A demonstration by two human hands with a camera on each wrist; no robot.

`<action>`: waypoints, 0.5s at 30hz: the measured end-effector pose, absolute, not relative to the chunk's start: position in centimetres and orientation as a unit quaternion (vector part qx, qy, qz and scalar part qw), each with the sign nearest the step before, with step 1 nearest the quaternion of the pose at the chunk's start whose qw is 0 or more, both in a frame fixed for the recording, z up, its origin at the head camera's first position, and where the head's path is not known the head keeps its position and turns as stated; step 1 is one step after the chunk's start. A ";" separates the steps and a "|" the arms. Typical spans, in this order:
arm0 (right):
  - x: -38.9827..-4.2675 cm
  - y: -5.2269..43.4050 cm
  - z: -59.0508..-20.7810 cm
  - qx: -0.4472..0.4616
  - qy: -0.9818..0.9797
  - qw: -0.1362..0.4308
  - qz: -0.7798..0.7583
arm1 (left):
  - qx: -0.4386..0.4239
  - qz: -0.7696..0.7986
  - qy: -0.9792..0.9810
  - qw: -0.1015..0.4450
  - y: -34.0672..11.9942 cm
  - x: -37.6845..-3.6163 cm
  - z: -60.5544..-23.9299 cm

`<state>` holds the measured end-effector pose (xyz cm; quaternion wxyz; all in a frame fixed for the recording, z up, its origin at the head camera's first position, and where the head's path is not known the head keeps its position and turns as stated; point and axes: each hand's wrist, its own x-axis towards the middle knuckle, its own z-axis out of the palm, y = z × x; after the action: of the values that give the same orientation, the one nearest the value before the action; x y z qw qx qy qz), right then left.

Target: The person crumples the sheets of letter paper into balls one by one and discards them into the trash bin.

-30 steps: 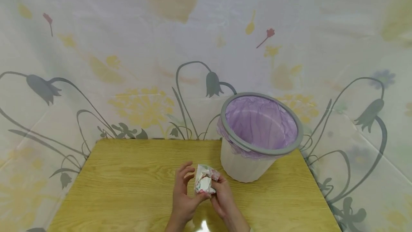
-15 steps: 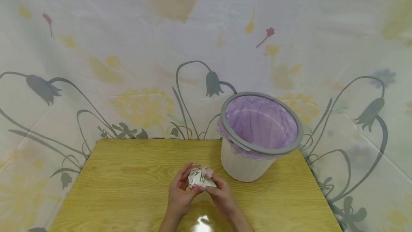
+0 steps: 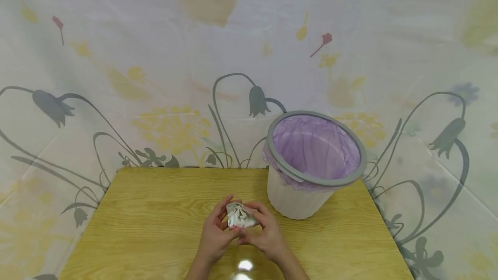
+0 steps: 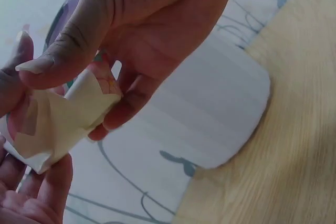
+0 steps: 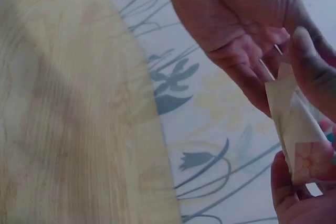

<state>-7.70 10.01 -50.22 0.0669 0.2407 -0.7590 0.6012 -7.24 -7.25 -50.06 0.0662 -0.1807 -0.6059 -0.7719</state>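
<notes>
My left hand (image 3: pixel 215 233) and right hand (image 3: pixel 263 234) meet over the near middle of the table (image 3: pixel 155 219), both curled round a crumpled paper wad (image 3: pixel 238 216) that I hold between them, just above the wood. In the left wrist view the paper (image 4: pixel 60 121) is pinched between thumb and fingers (image 4: pixel 128 103), its folds pale with a patch of pink print. In the right wrist view a folded edge of it (image 5: pixel 294 129) stands between my two hands, a pink flower printed low on it; the picture is soft there, so I cannot tell exactly which fingertips press it.

Just beyond my right hand, towards the far right of the table, stands a white bin (image 3: pixel 299 200) with a grey rim (image 3: pixel 316 179) and a lilac liner (image 3: pixel 315 146). It is upright, open at the top, near the wad but not touching it.

Behind and round the table hangs a pale cloth (image 3: pixel 155 77) printed with grey bellflowers and yellow blooms.
</notes>
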 end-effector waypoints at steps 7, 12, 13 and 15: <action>-7.8 9.7 -49.9 0.242 -0.786 0.151 0.549 | -0.163 -0.771 -0.610 0.081 -6.6 -7.3 -49.5; -8.0 9.9 -49.9 0.249 -0.769 0.183 0.560 | -0.175 -0.767 -0.612 0.075 -6.6 -7.3 -49.5; -8.1 10.0 -49.8 0.249 -0.765 0.182 0.565 | -0.176 -0.766 -0.615 0.068 -6.7 -7.3 -49.5; -8.1 10.3 -49.5 0.254 -0.759 0.176 0.573 | -0.178 -0.763 -0.619 0.051 -6.9 -7.4 -49.6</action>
<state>-8.06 10.26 -49.46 0.1765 0.2543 -0.7592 0.5725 -7.36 -6.91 -49.57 0.0511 -0.1783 -0.6191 -0.7631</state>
